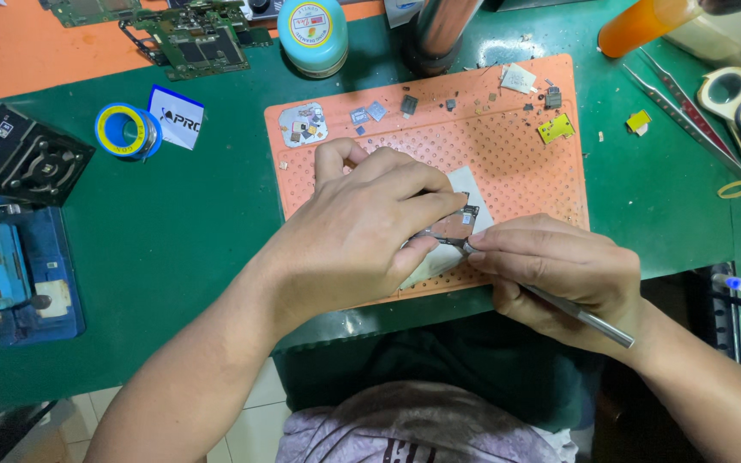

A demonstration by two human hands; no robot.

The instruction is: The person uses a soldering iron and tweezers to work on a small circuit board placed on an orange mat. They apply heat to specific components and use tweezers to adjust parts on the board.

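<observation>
Right hand point(559, 270) grips a metal tool point(581, 315), its tip at a small board point(454, 225) just left of the fingers. Left hand point(362, 231) pinches that board down on a white pad point(465, 184), on the orange mat point(516, 154). Beyond the hands: loose chips point(370, 111) on the mat's far edge, then a round tin point(312, 34) and a circuit board point(199, 39) on the green worktop point(173, 223).
</observation>
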